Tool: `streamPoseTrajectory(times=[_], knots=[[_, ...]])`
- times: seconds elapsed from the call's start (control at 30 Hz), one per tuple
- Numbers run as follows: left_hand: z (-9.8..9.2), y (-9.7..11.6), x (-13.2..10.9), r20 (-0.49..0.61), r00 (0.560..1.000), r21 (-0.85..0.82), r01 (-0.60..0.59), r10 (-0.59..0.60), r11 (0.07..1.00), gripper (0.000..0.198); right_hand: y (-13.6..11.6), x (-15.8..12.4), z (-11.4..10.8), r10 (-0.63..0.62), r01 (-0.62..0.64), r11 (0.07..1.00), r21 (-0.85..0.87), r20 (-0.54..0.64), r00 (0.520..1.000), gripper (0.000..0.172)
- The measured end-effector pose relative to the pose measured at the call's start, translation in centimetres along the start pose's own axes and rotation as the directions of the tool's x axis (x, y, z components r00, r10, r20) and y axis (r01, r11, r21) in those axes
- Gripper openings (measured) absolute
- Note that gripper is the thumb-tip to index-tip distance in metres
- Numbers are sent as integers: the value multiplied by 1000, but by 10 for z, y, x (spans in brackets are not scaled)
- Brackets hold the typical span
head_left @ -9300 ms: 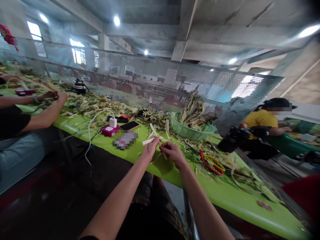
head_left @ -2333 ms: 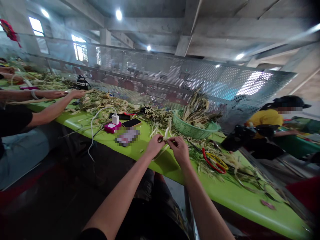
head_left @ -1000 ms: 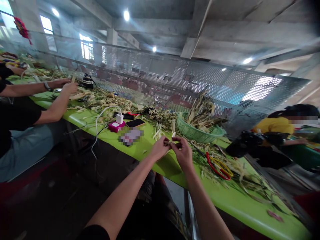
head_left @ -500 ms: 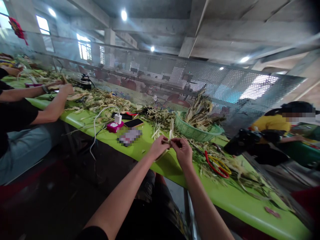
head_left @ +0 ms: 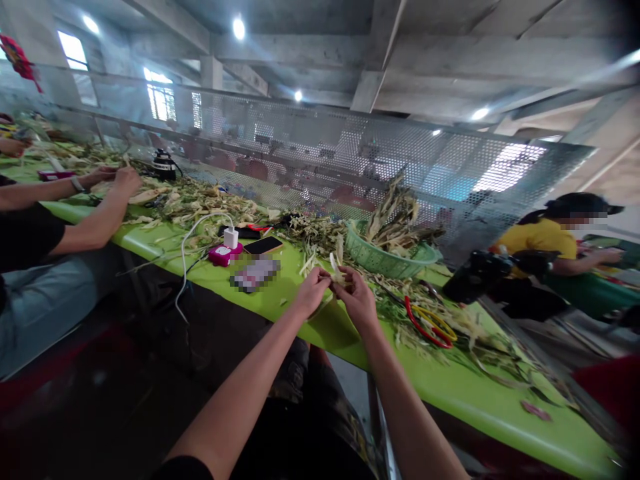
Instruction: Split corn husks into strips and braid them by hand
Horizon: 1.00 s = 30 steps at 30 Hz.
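Observation:
Above the green table, my left hand and my right hand meet with their fingertips pinched together. Between them is a thin pale strip of dry leaf, its free end sticking up. It looks like dried husk; its lower part is hidden by my fingers. Just beyond my hands stands a green plastic basket heaped with dry leaves. To the right of my right hand, red and yellow looped handles lie among leaf scraps.
A phone, a magenta power block with a white charger, and a blurred-out item lie left. Leaf piles run along a mesh screen. A co-worker's hands work at left; a person in yellow sits right.
My view has swung slightly, so the scene sits a little further left and up. My hands stay together on the leaf strip. The left co-worker's hands have drawn closer together.

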<state>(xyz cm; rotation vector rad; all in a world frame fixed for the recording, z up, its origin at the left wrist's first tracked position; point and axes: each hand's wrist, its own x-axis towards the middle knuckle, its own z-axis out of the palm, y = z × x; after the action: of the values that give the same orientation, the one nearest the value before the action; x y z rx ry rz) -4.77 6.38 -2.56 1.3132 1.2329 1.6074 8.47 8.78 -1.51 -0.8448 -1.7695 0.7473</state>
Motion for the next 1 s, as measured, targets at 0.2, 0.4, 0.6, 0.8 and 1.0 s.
streamPoseTrajectory(times=[0.2, 0.4, 0.6, 0.8, 1.0], knots=[[-2, 1, -2, 72, 994, -40, -83, 86, 996, 6, 7, 3, -4, -31, 26, 984, -176, -25, 999, 32], [-2, 4, -4, 49, 999, -89, -6, 10, 996, 9, 4, 3, -6, -17, -7, 988, -155, -150, 988, 34], [-6, 4, -5, -69, 997, 48, 23, -20, 999, 8, 0, 5, -6, 56, -49, 998, 35, -233, 971, 33], [-8, 9, -9, -55, 985, 270, -143, 164, 952, 13, -5, 3, -5, 51, -40, 997, 62, -192, 980, 29], [-4, 5, -6, 163, 965, 263, -242, 204, 934, 18, -8, -1, -2, 0, 0, 1000, -16, -19, 1000, 27]])
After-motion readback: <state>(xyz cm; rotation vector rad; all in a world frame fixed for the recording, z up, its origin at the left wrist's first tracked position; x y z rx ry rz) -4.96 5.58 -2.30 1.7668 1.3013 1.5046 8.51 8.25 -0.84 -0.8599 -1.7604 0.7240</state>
